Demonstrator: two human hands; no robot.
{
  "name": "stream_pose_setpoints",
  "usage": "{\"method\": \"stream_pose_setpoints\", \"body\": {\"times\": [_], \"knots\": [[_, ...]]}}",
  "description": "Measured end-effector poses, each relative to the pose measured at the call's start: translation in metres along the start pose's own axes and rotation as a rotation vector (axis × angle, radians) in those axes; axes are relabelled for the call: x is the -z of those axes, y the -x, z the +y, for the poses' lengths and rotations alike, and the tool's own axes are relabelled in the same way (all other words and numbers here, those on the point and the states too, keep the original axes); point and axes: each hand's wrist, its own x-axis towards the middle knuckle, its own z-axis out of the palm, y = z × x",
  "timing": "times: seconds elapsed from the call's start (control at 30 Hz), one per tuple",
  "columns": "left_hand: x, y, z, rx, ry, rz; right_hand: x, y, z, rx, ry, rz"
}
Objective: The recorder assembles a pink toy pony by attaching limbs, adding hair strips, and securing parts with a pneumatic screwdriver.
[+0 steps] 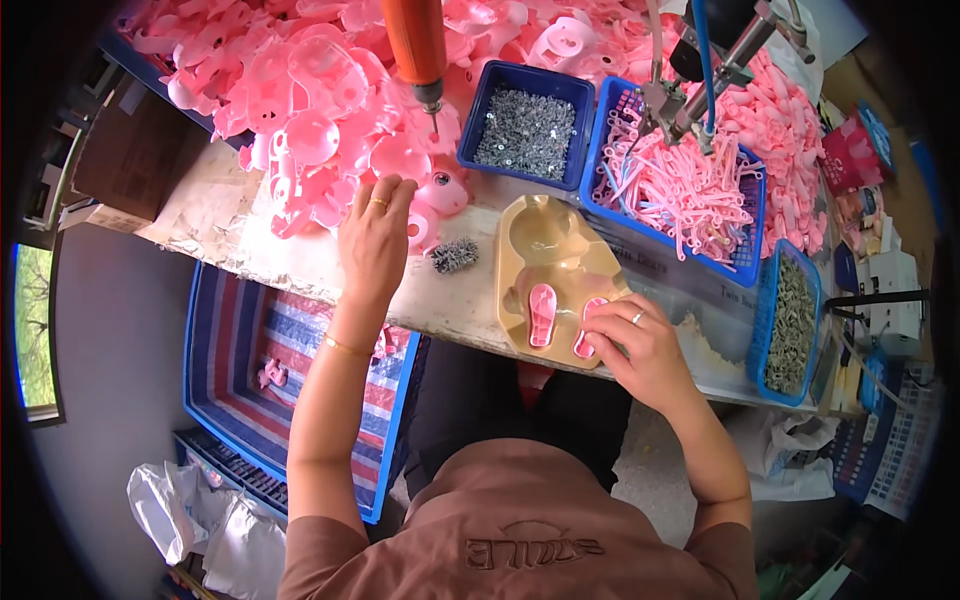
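Observation:
A tan moulded tray (540,240) with shaped hollows lies at the table's front edge. One pink sole-shaped plastic part (542,315) sits in its left lower hollow. My right hand (635,340), wearing a ring, has thumb and fingers closed on a second pink sole-shaped part (588,335) in the hollow beside it. My left hand (375,235) reaches to the near side of a heap of pink plastic shells (320,75). Its fingers are stretched out, fingertips by the shells, with nothing visible in them. An orange power screwdriver (415,45) hangs point down just beyond it.
Beyond the tray stand a blue bin of small screws (525,130) and a blue basket of pink strips (690,190). A blue basket of metal pieces (790,325) is at right. A dark bristly clump (455,255) lies near the tray. Below left is a striped-lined crate (240,350).

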Motion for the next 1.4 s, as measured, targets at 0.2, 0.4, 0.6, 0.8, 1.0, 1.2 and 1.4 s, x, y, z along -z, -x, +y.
{"method": "stream_pose_setpoints", "body": {"times": [0.2,0.4,0.6,0.8,1.0,1.2,1.4], "knots": [[-0.006,-0.017,0.004,0.098,0.291,0.181,-0.003,0.003,0.001,0.008,0.016,0.0],[0.004,0.008,0.027,0.048,0.684,0.094,-0.001,0.004,-0.001,-0.03,-0.042,0.024],[0.038,0.021,0.051,0.036,1.267,-0.224,0.029,-0.032,-0.02,0.143,0.182,0.423],[0.035,0.019,0.08,0.141,1.383,-0.245,0.037,-0.019,-0.02,0.4,0.246,0.216],[0.024,0.038,0.102,0.018,0.921,-0.388,-0.013,-0.005,-0.023,0.131,0.318,0.177],[0.02,0.043,0.106,-0.008,0.797,-0.331,-0.007,-0.008,-0.026,0.083,0.259,0.224],[0.024,0.044,0.105,-0.007,0.777,-0.342,0.027,0.002,-0.021,-0.008,0.222,0.299]]}}
